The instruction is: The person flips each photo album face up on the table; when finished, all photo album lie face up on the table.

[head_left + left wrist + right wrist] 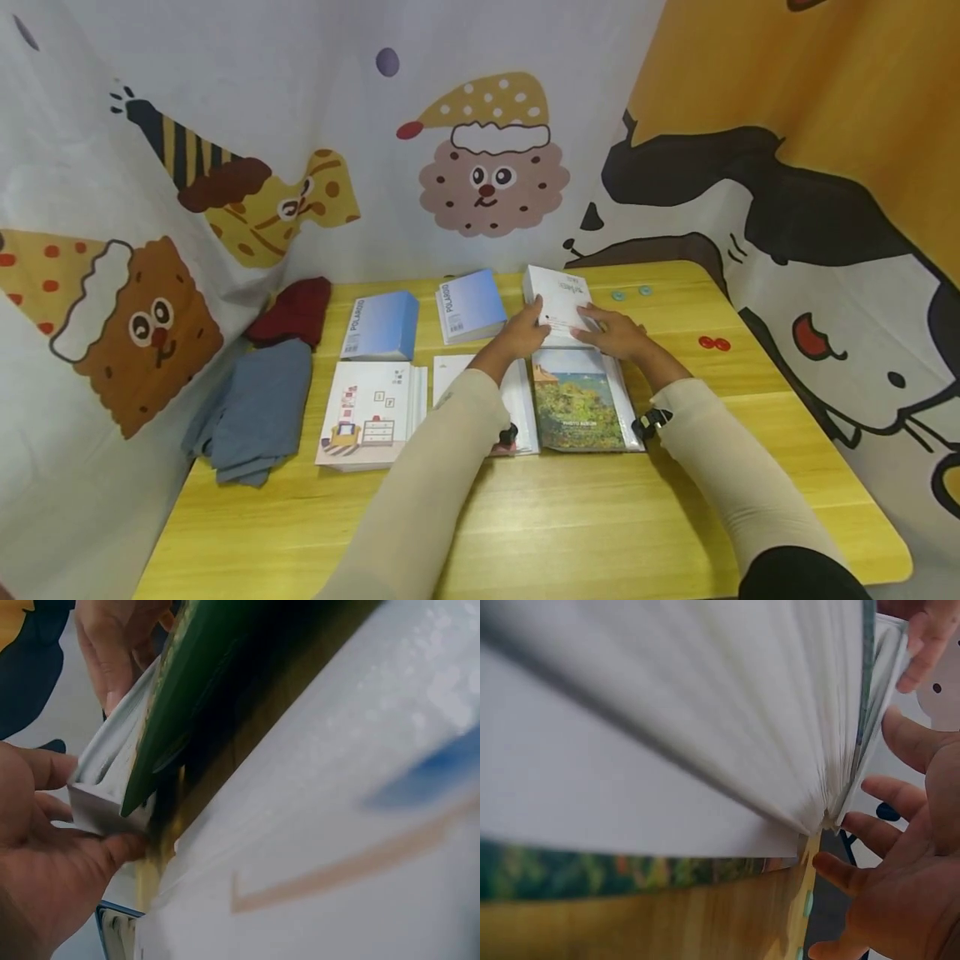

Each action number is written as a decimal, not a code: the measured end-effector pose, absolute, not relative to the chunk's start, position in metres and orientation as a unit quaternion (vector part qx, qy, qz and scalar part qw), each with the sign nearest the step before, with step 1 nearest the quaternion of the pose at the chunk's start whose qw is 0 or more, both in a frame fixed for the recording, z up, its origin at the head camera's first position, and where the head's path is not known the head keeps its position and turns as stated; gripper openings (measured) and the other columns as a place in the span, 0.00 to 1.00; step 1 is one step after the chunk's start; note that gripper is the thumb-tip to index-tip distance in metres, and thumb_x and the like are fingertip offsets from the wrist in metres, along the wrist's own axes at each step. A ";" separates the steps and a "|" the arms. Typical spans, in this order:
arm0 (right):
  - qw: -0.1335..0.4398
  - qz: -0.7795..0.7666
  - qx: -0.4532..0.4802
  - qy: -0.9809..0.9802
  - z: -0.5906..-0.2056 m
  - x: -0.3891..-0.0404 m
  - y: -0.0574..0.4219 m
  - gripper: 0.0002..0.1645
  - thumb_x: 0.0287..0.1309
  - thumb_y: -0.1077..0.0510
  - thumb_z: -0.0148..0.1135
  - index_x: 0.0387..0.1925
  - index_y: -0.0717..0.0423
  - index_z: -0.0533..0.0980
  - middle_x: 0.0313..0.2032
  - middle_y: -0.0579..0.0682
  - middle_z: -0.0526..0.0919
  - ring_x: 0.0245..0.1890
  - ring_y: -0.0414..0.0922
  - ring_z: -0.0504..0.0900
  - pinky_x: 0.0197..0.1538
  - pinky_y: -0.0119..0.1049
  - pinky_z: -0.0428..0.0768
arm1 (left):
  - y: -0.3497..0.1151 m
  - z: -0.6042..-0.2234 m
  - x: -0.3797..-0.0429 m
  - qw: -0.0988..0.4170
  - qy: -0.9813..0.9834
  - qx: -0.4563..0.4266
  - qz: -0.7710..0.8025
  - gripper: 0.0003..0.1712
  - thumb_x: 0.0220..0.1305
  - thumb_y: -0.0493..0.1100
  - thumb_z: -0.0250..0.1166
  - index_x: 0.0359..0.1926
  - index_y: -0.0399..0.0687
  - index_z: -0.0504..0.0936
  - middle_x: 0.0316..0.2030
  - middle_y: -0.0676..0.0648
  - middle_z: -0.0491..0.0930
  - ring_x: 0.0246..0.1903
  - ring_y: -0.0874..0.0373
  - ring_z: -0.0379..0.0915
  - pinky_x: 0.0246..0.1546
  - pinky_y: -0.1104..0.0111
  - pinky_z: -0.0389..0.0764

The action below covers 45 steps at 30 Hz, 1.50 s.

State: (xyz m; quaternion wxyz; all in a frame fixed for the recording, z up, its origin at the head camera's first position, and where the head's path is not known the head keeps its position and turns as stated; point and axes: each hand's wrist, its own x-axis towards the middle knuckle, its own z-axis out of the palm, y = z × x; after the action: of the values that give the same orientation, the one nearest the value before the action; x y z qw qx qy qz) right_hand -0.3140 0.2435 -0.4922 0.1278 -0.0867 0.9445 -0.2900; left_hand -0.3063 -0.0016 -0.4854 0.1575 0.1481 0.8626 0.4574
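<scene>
White album at the back of the bench, near the rear edge, just behind the garden-cover album. Left hand pinches its left side, thumb on the cover; right hand pinches the right side, fingers fanned. Whether it rests on the wood — can't tell.

Room: yellow wood runs from the front albums to the near edge, and right of the hands to the right edge. Printed curtain stands close behind the rear edge.

Around: two teal discs right of the white album, a red pair farther right. Two blue albums to the left, room-print album in front of the outer one. Grey-blue cloth and dark red cloth at the left edge. Left sleeve crosses the middle front album — partly hidden.
</scene>
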 end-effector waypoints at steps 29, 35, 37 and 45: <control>0.103 -0.251 -0.085 0.959 -0.500 -0.314 0.244 0.48 0.75 0.30 0.60 0.85 0.47 0.62 0.88 0.55 0.54 0.86 0.71 0.49 0.73 0.90 0.34 | 0.005 -0.489 -0.309 0.213 0.909 0.134 0.333 0.44 0.90 0.59 0.43 0.90 0.57 0.30 0.90 0.41 0.28 0.89 0.37 0.28 0.88 0.40 0.45; 0.105 -0.249 -0.090 0.958 -0.496 -0.313 0.242 0.48 0.76 0.30 0.58 0.86 0.47 0.61 0.88 0.55 0.52 0.86 0.71 0.46 0.75 0.88 0.33 | 0.003 -0.482 -0.301 0.205 0.913 0.129 0.327 0.45 0.89 0.61 0.44 0.90 0.58 0.31 0.90 0.42 0.29 0.89 0.35 0.29 0.88 0.40 0.45; 0.104 -0.245 -0.096 0.959 -0.493 -0.313 0.240 0.49 0.77 0.30 0.58 0.86 0.48 0.60 0.88 0.56 0.51 0.87 0.71 0.46 0.75 0.88 0.34 | 0.004 -0.478 -0.298 0.195 0.918 0.134 0.319 0.46 0.88 0.62 0.46 0.90 0.57 0.32 0.90 0.41 0.28 0.89 0.33 0.30 0.88 0.39 0.46; 0.094 -0.218 -0.126 0.963 -0.475 -0.317 0.229 0.46 0.79 0.31 0.54 0.87 0.45 0.59 0.89 0.56 0.51 0.87 0.70 0.47 0.72 0.91 0.37 | 0.012 -0.460 -0.290 0.165 0.954 0.149 0.200 0.46 0.86 0.68 0.44 0.90 0.67 0.32 0.90 0.46 0.25 0.89 0.33 0.31 0.88 0.42 0.49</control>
State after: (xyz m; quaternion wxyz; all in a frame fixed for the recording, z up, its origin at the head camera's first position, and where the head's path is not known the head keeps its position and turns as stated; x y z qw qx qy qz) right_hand -0.3174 0.2287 -0.4745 0.0944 -0.1263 0.9632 -0.2176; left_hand -0.2904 0.0117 -0.4604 0.1654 0.1488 0.9541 0.2005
